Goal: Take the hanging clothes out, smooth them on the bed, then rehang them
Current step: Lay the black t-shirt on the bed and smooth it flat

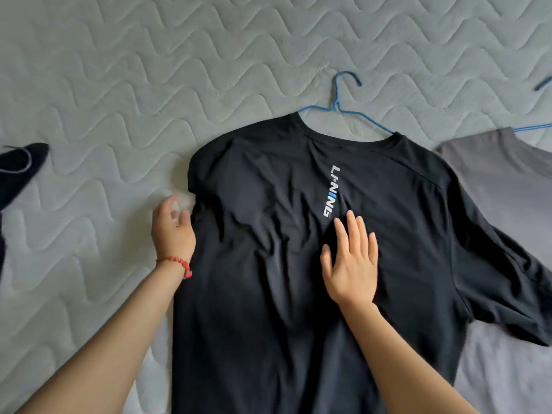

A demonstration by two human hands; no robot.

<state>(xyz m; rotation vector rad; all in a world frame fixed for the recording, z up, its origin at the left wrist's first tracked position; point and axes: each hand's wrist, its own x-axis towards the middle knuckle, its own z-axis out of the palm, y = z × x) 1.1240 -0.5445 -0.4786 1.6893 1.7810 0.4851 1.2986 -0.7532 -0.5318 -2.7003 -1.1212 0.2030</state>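
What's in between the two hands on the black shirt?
In the head view, only wrinkled black shirt lies between the left hand and the right hand; nothing else sits there.

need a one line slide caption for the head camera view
Right hand flat on a black shirt on a blue hanger, left hand at its edge, on a quilted bed.

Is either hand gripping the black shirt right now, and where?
No grip by the right hand: it lies flat on the black shirt below the logo. The blurred left hand is at the shirt's left edge; grip unclear.
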